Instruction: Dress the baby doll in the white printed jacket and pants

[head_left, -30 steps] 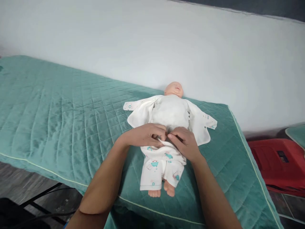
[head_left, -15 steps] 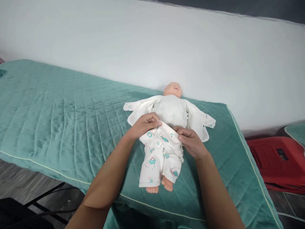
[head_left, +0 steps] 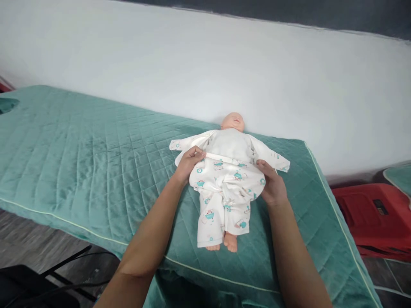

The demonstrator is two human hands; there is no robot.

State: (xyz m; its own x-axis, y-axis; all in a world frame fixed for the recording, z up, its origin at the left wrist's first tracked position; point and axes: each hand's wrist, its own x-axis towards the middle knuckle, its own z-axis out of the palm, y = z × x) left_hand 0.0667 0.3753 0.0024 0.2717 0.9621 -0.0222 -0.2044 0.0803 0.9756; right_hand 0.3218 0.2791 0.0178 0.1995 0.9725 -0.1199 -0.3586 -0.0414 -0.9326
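A baby doll [head_left: 233, 122] lies on its back on the green quilted bed cover, head toward the wall and bare feet toward me. It wears white printed baby trousers [head_left: 224, 179] and a white jacket [head_left: 268, 153] spread open at the sides, its sleeves stretched outward. My left hand [head_left: 189, 164] pinches the trousers' waistband at the left side. At the right side, my right hand [head_left: 272, 184] grips the waistband, with part of its fingers hidden by the cloth. The waistband stretches wide across the doll's pale cloth belly.
The quilted cover [head_left: 96, 154] stretches far to the left, against a white wall [head_left: 192, 64]. A red plastic object [head_left: 369, 214] stands beyond the bed's right edge. A black item [head_left: 28, 286] is at the lower left, above the floor.
The waistband has moved up the belly and been spread wider. My right hand has shifted right and slightly up; my left hand a little up. The trouser legs sit slightly higher.
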